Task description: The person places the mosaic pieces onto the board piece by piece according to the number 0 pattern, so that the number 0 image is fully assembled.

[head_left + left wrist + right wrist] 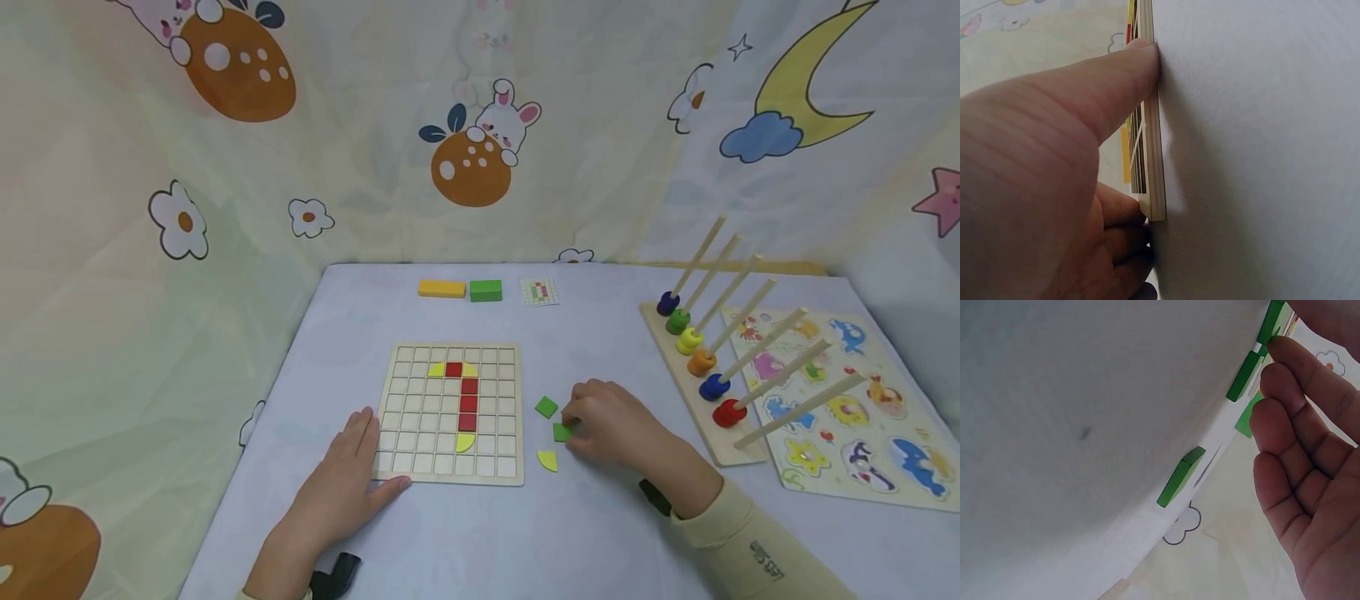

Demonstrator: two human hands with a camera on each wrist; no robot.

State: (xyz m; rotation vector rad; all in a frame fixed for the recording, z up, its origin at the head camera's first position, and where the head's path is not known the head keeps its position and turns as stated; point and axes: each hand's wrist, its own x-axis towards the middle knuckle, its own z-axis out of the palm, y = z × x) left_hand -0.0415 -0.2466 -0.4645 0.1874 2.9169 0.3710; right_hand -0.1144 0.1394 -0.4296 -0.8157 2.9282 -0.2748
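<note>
My left hand [341, 475] rests at the lower-left corner of a wooden grid board [420, 421], fingers straight along its left side and thumb [1129, 62] against the near edge. On the board lie several red square tiles [468, 403] and three yellow quarter-circle tiles [465, 442], arranged in a hooked line. Right of the board, my right hand [611, 421] pinches a green square tile [561, 432] on the table, its fingertips covering part of it. Another green tile [546, 407] and a loose yellow quarter-circle [547, 460] lie close by. A further green tile [1180, 478] shows in the right wrist view.
A yellow block [442, 288], a green block [486, 290] and a small pattern card [540, 292] lie at the back. On the right, a peg stand [675, 358] with colored rings and tall rods stands beside a picture puzzle board [825, 454]. Printed cloth hangs behind the table.
</note>
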